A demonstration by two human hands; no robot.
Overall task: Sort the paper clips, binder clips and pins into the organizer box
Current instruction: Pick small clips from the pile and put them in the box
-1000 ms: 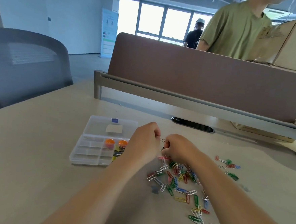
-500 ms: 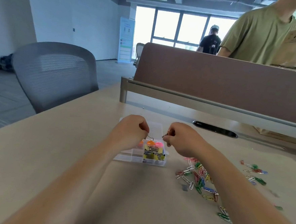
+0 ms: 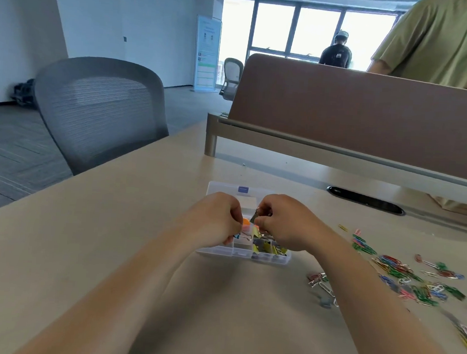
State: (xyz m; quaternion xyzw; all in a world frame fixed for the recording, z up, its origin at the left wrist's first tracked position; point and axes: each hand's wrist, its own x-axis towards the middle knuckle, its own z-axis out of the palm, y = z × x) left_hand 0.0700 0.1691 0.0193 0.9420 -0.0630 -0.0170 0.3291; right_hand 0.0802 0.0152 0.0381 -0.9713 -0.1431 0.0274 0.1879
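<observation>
A clear plastic organizer box (image 3: 221,252) lies open on the beige desk, its lid (image 3: 220,188) folded back. Both hands hover over it. My right hand (image 3: 284,222) pinches a small dark binder clip (image 3: 257,214) by its wire handles. My left hand (image 3: 218,217) is closed beside it, fingertips near a pink binder clip (image 3: 246,235) in the box. Yellow binder clips (image 3: 267,248) and orange pins (image 3: 246,221) fill compartments. Coloured paper clips (image 3: 402,274) lie scattered on the desk to the right.
A brown desk divider (image 3: 369,114) runs along the far edge, with a black cable slot (image 3: 363,199) in front of it. A grey mesh chair (image 3: 98,112) stands at the left. A person in a green shirt (image 3: 443,42) stands behind the divider.
Both hands have moved from the paper clip pile to above the organizer box, carrying the small clip. The camera has turned left, so the pile now sits further right.
</observation>
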